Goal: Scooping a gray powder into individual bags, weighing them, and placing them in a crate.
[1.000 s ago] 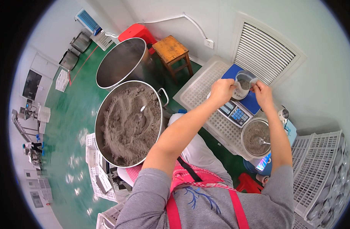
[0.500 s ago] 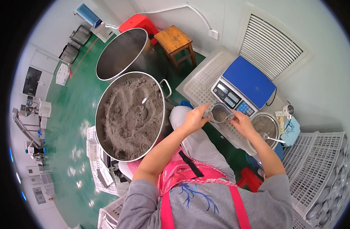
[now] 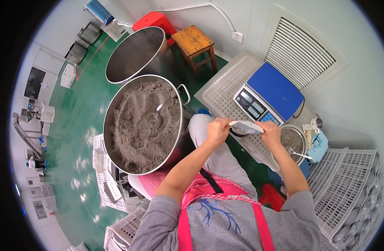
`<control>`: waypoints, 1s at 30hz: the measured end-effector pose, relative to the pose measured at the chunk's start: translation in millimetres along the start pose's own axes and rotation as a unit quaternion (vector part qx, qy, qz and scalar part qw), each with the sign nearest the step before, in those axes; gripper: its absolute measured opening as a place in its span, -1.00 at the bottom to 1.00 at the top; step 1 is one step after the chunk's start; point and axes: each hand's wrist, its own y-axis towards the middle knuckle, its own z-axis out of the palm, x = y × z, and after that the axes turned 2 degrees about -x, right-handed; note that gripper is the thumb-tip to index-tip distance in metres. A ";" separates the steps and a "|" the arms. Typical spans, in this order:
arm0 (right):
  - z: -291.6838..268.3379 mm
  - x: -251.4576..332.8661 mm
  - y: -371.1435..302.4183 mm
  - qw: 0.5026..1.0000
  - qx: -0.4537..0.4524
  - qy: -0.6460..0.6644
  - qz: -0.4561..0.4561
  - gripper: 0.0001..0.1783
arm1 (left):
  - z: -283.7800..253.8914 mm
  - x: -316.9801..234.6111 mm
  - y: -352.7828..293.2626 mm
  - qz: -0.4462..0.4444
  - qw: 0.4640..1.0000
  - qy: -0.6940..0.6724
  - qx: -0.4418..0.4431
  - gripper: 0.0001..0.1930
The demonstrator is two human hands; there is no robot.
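A pale plastic pouch (image 3: pixel 247 126) with a silvery sheen is stretched between my hands, its top edge pulled straight. My left hand (image 3: pixel 218 130) pinches one corner and my right hand (image 3: pixel 270 134) pinches the other. What is inside the pouch is hidden now. Just beyond it sits a digital scale (image 3: pixel 275 90) with a blue top. Close to my right hand is a steel bowl (image 3: pixel 305 140) of grey-brown powder, a metal spoon (image 3: pixel 300 154) resting in it. On my left stands a large steel pot (image 3: pixel 106 140) filled with similar powder (image 3: pixel 137 138), where a scoop (image 3: pixel 158 115) lies partly sunk.
An upturned white crate (image 3: pixel 219 85) bears the scale and the bowl. Behind the pot are a second steel pot (image 3: pixel 135 54), a wooden stool (image 3: pixel 193 40) and a red stool (image 3: pixel 154 21). White crates (image 3: pixel 342 180) of packed pouches stand at right. A distant person (image 3: pixel 35 164) is at far left.
The pouch's mouth stood open earlier with powder visible inside; now its top edge is drawn flat between my hands. My hands have tilted it and shifted slightly right.
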 end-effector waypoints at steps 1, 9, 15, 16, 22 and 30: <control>-3.2 -1.8 0.0 1.000 0.000 -0.002 -0.001 -0.66 | 2.2 -1.1 2.3 0.000 1.000 -0.001 -0.001 -0.70; 10.0 75.4 44.4 0.967 -0.011 -0.071 -0.244 -0.78 | -23.2 1.9 8.7 0.121 0.989 0.053 0.072 -0.69; 21.6 80.8 48.3 0.953 0.029 -0.070 -0.294 -0.83 | -32.2 15.8 6.2 0.206 0.960 0.135 0.136 -0.83; 19.2 80.1 47.1 0.954 0.033 -0.069 -0.290 -0.84 | -30.3 16.3 4.0 0.200 0.961 0.125 0.142 -0.84; -3.1 52.0 28.2 0.947 0.018 -0.154 -0.283 -0.80 | -4.3 23.9 -14.1 0.145 0.961 0.171 0.164 -0.88; -32.9 51.6 13.8 0.959 -0.004 -0.222 -0.174 -0.75 | -1.5 10.3 -15.9 0.184 0.951 0.213 0.128 -0.91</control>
